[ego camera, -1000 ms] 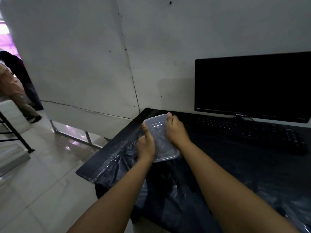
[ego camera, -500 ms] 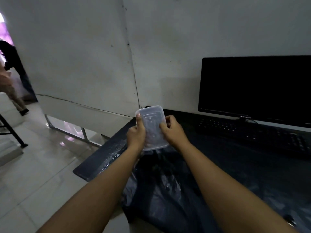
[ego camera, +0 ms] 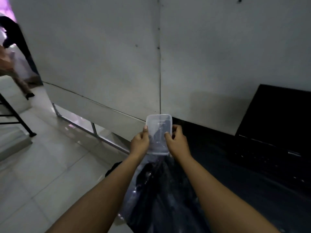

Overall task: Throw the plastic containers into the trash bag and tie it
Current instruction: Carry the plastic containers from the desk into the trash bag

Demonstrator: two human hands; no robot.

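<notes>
Up in front of the pale wall, a clear plastic container (ego camera: 159,133) is held by both hands: a shallow rectangular tub with rounded corners, see-through and faintly frosted, standing on its short edge. The left hand (ego camera: 139,142) pinches its left side with the thumb up along the rim, and the right hand (ego camera: 178,143) curls round its right side. Below it a black trash bag (ego camera: 161,195) hangs crumpled off the dark desk (ego camera: 244,174), beside a monitor (ego camera: 279,115)
</notes>
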